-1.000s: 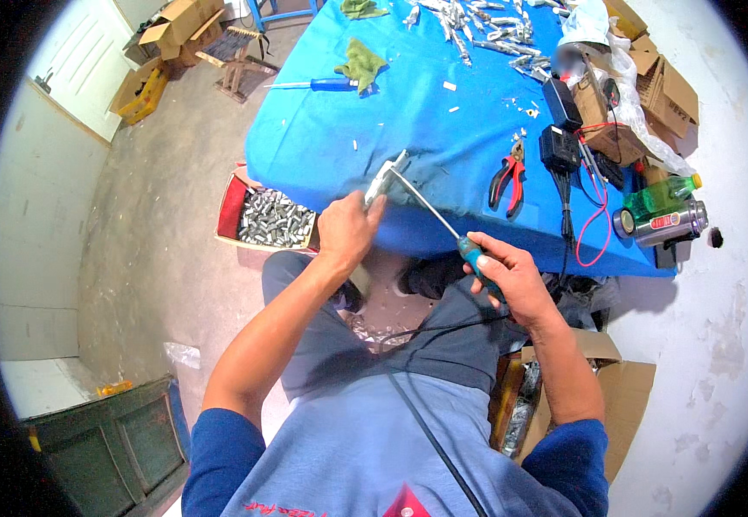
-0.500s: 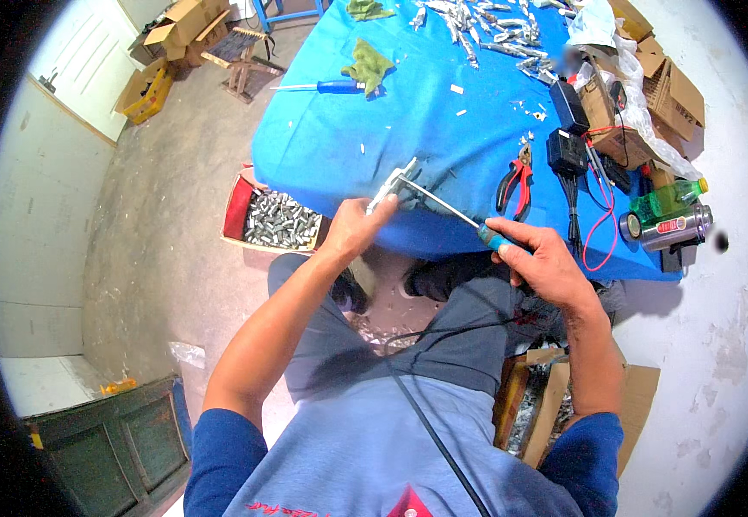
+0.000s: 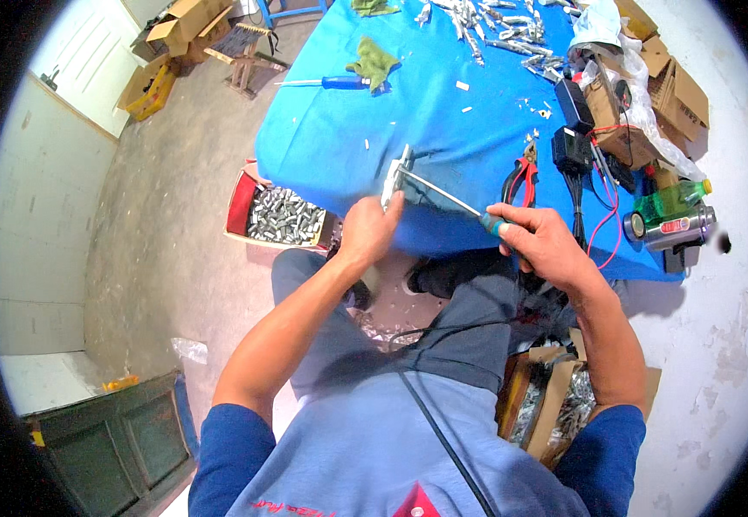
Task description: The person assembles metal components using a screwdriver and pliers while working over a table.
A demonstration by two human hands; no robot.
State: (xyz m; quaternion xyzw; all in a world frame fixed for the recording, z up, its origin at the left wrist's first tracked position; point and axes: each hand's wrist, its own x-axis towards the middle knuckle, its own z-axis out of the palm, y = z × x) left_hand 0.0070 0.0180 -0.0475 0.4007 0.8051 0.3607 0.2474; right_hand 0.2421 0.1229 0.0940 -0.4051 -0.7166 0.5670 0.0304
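Close to the table's near edge, my left hand [image 3: 369, 228] is closed around a small, slim silver-white metal piece [image 3: 392, 179], its upper end pointing away from me. My right hand [image 3: 542, 244] grips the teal handle of a screwdriver [image 3: 443, 192]. The long shaft runs leftward, and its tip meets the metal piece near the upper end; whether it sits in a slot there is too small to tell. Just beyond my right hand lie pliers [image 3: 529, 177] with red and black handles. Beneath everything is a blue cloth [image 3: 322, 146] covering the table.
Many similar metal pieces [image 3: 477, 26] are heaped at the far side. A blue screwdriver [image 3: 344, 83] touches a green rag [image 3: 372, 64]. Black adapters [image 3: 572, 148], a green bottle [image 3: 671, 202] and a steel flask [image 3: 684, 228] line the right. A box [image 3: 238, 207] of metal cylinders stands left.
The metal piece in my left hand has turned more upright. My right hand has shifted slightly away from me, with the screwdriver still against the piece.
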